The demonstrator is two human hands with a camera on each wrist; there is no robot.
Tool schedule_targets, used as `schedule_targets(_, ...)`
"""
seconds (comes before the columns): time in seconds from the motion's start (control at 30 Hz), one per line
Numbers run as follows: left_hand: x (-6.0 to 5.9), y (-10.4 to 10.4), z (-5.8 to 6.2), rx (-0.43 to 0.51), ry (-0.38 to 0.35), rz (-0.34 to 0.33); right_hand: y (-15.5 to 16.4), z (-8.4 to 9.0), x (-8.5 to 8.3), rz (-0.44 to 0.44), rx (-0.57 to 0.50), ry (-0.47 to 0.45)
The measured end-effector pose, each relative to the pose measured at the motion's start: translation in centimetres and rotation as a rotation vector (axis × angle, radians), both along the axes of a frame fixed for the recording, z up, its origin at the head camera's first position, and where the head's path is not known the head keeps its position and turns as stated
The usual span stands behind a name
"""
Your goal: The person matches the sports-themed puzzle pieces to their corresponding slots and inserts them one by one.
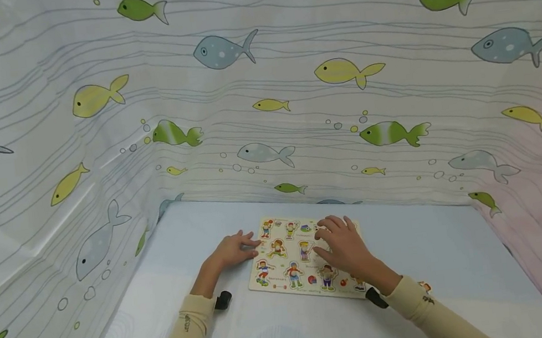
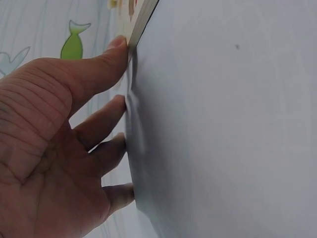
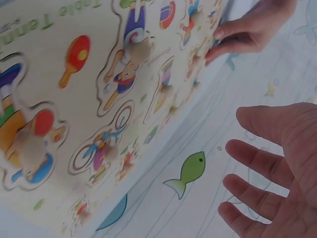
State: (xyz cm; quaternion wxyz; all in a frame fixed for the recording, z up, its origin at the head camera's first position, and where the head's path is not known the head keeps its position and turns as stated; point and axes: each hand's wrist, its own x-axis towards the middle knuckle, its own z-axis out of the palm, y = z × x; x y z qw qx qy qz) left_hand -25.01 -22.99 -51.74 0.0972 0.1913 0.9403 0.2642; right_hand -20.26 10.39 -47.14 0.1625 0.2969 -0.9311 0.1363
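A cream wooden peg puzzle board [image 1: 282,271] lies on the table, its inset pieces showing children at sports such as table tennis and cycling. Beside its left edge is my left hand [image 1: 232,250], with the thumb right at the board's edge and the other fingertips on the tabletop in the left wrist view. Over the board's right half hovers my right hand [image 1: 344,244], fingers spread and slightly bent, nothing held. In the right wrist view its fingers [image 3: 257,158] stand apart from the puzzle's cyclist piece [image 3: 101,148]. My right hand hides part of the board from the head view.
A small orange-and-white object [image 1: 424,286] lies on the table just past my right sleeve. Pale blue and white covers the tabletop [image 1: 441,250]. A fish-print sheet [image 1: 305,120] rises behind the table and along both sides. Black wrist-camera mounts [image 1: 223,300] stick out at both cuffs.
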Motion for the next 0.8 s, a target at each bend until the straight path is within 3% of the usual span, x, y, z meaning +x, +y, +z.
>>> schedule_targets(0.8, -0.2, -0.1, -0.4, 0.018, 0.014, -0.011, 7.1, -0.3, 2.8, -0.129, 0.003, -0.081)
